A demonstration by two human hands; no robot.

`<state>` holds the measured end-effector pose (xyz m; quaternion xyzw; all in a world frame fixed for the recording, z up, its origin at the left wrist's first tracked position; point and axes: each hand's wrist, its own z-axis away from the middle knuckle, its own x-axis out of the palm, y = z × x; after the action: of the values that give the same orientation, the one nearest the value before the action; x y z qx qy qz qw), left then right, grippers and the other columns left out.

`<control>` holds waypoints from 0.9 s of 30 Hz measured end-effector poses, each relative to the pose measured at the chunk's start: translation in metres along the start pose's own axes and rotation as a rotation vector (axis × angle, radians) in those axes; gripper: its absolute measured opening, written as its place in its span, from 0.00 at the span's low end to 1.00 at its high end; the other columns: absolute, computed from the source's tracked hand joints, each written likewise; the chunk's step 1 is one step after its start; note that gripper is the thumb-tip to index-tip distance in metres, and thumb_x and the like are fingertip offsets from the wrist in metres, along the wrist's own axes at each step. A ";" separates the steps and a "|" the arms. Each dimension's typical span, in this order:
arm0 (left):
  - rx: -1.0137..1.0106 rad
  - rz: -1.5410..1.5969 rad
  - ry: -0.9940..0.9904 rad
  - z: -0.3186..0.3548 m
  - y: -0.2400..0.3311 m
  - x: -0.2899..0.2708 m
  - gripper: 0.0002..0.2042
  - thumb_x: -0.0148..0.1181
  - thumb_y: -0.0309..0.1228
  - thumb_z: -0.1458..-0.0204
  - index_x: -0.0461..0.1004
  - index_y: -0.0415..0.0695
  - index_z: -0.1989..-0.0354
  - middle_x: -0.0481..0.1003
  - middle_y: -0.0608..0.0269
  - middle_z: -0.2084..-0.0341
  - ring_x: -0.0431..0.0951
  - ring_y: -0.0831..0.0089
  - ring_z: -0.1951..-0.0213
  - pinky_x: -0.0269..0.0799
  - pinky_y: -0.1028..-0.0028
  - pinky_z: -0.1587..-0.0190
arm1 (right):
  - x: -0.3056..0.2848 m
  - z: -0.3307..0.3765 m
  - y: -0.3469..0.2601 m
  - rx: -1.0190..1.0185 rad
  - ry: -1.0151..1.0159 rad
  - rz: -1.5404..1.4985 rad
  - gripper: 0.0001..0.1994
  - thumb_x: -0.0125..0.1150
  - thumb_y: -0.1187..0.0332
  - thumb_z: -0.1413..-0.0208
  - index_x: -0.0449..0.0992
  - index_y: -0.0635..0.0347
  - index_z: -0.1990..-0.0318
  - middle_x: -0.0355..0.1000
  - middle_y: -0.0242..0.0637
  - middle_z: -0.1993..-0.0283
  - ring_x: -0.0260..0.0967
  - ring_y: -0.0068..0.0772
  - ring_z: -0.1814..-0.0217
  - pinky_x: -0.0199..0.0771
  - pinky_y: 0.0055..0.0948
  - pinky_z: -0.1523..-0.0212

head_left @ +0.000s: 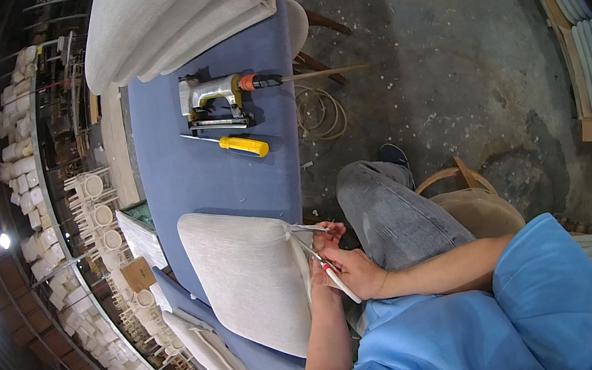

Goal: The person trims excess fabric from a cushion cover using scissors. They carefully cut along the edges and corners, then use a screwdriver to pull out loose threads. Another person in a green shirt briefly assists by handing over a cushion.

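Right hand point(360, 272) grasps one slim hand tool point(346, 290) with a white handle, red near the grip, its narrow metal end directed at the corner of an upholstered chair cushion point(247, 272). Left hand point(329, 236), partly hidden behind the right, has its fingers bent and seems to pinch the end of a narrow pale strip point(307, 226) at that same corner.

This cushion is off-white, finely woven in look, plump and rounded at the corners, with a smooth upper face and a looser edge along the side nearest the hands. It lies on a blue-covered worktable point(222, 183), beside the table's right edge.

Farther up the table are one pneumatic staple gun point(214, 91), silver with an orange-red fitting and a hose, and one screwdriver point(245, 146) with a yellow handle, lying just beside it. At the far end rests one stack of pale upholstered pieces point(173, 22); its layers overlap too much to count. One coil of hose point(341, 116) lies on the floor.
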<state>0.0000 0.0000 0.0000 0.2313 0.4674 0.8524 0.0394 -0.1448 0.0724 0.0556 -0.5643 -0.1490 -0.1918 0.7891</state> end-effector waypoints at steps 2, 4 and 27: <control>-0.038 -0.041 0.065 -0.003 0.000 0.005 0.26 0.69 0.46 0.39 0.73 0.42 0.39 0.76 0.58 0.48 0.76 0.59 0.40 0.67 0.57 0.31 | -0.001 -0.001 0.004 -0.007 0.006 -0.009 0.25 0.70 0.45 0.39 0.75 0.61 0.57 0.76 0.51 0.68 0.77 0.48 0.66 0.75 0.42 0.60; -0.011 0.002 0.013 0.000 0.000 0.004 0.25 0.68 0.45 0.38 0.74 0.42 0.40 0.77 0.58 0.49 0.76 0.59 0.40 0.68 0.58 0.32 | 0.004 0.002 0.001 -0.011 0.032 -0.028 0.25 0.69 0.45 0.38 0.75 0.62 0.57 0.75 0.51 0.68 0.77 0.49 0.66 0.75 0.42 0.61; 0.051 -0.070 -0.098 -0.002 -0.008 -0.014 0.28 0.63 0.49 0.36 0.70 0.41 0.36 0.75 0.55 0.45 0.75 0.58 0.38 0.67 0.57 0.30 | 0.006 -0.001 0.003 0.035 0.010 -0.106 0.23 0.69 0.47 0.37 0.76 0.62 0.58 0.77 0.46 0.68 0.77 0.42 0.66 0.75 0.40 0.60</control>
<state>0.0104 -0.0009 -0.0120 0.2569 0.4945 0.8259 0.0860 -0.1378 0.0716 0.0550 -0.5407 -0.1779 -0.2336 0.7883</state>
